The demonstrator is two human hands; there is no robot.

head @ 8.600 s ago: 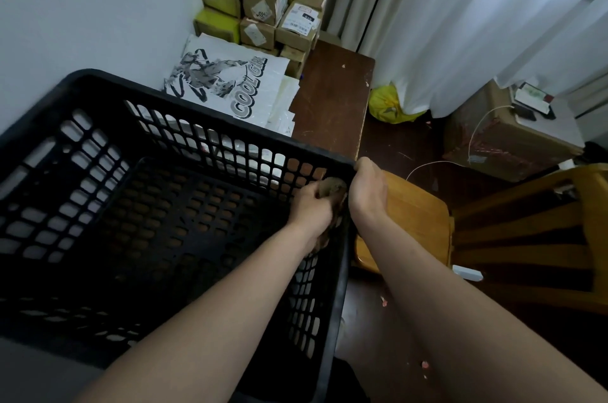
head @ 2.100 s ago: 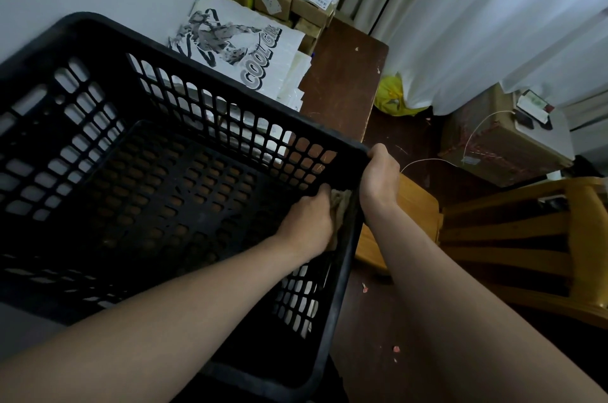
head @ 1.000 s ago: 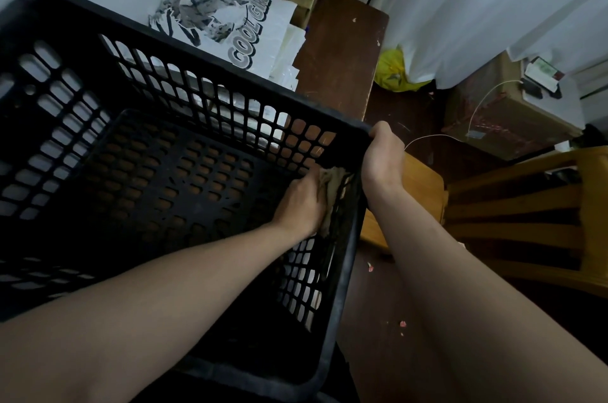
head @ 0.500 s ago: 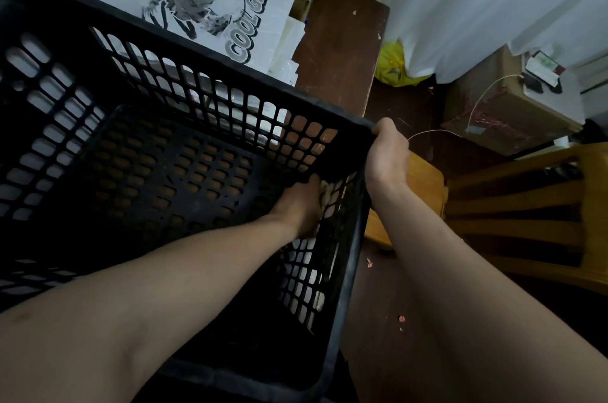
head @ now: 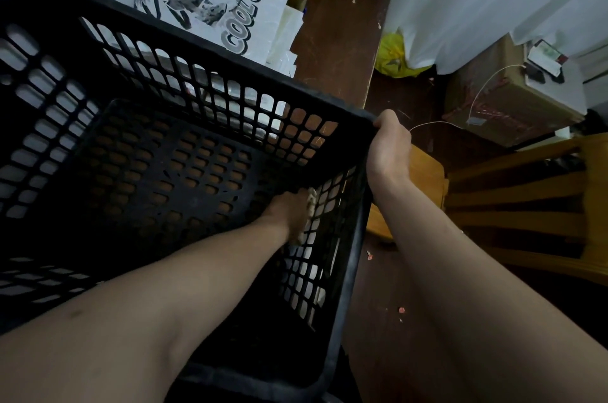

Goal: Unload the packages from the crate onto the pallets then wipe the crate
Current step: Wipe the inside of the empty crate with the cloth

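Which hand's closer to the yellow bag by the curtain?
Right. The right hand grips the black crate's far right corner rim, on the side facing the yellow bag. The left hand is down inside the crate, holding a cloth against its right wall.

Left hand (head: pixel 291 215) low, right hand (head: pixel 390 146) clenched

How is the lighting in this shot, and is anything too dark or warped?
Head view: dim overall, curtains brightest; the crate is deeply shadowed inside, so the cloth by the left hand barely shows; the wide-angle lens slightly bows its rim; the right hand gripping its corner looks sharp.
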